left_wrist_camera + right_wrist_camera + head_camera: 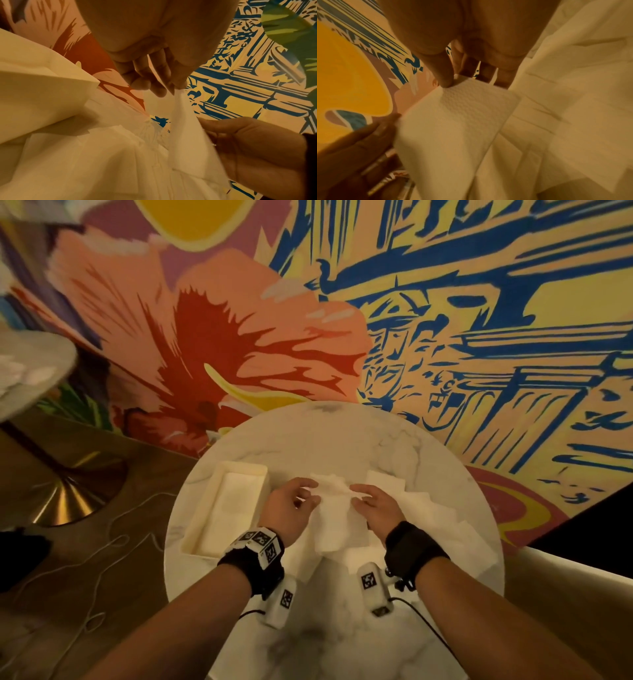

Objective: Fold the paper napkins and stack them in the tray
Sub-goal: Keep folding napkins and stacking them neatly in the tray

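Both hands lift one white embossed paper napkin (pixel 337 518) above the middle of the round marble table (pixel 342 440). My left hand (pixel 310 491) pinches its left top corner, and in the left wrist view the left hand (pixel 175 88) pinches that napkin (pixel 185 135) between thumb and fingertips. My right hand (pixel 359 494) pinches the right top corner; in the right wrist view the thumb of the right hand (pixel 448 82) presses on the napkin (pixel 453 121). A cream tray (pixel 239 467) left of the hands holds folded napkins (pixel 233 508).
Loose unfolded napkins (pixel 428 518) overlap on the table's right half, and more lie under the hands. A second round table (pixel 30 371) with a brass base (pixel 68 494) stands at the left. A painted wall lies behind and a padded seat (pixel 565 594) at the right.
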The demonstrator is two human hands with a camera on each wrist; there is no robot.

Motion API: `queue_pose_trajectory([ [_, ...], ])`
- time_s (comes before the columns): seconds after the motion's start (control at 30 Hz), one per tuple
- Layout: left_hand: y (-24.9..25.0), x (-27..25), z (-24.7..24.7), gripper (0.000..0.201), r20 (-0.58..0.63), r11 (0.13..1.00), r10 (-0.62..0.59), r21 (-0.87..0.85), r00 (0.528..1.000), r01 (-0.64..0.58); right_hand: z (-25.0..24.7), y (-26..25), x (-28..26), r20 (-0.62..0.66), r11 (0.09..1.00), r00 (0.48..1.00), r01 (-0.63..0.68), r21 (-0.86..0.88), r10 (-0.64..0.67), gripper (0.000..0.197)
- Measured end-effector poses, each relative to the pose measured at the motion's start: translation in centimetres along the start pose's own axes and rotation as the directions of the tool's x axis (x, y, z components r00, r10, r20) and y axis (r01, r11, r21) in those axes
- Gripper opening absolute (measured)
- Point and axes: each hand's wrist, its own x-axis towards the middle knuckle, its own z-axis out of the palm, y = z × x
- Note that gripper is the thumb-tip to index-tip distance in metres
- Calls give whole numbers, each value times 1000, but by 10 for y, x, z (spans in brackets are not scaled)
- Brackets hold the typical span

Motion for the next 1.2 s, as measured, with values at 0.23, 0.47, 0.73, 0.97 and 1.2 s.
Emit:
queue_pose_trajectory([
  [0.23, -1, -3, -6, 28, -22, 994, -41, 105, 999, 43, 10, -18, -9, -17, 989, 990, 140, -50, -141, 18],
  [0.47, 2, -1, -13, 15, -49, 990, -52, 131, 997, 58, 8, -23, -9, -72, 971, 981, 168, -173, -182, 12],
  [0.73, 0, 5, -15, 13, -13, 935, 1, 355, 1000, 3, 8, -35, -7, -45, 853, 954, 243, -462, -296, 5],
  [0.97, 22, 6, -11, 24, 168, 914, 102, 373, 980, -159, 19, -43, -9, 73, 894, 966, 259, -366, -249, 13],
  [1.2, 23, 14, -27, 18, 45, 954, 80, 286, 996, -89, 7, -48, -6, -51, 935, 964, 238, -262, -260, 15],
])
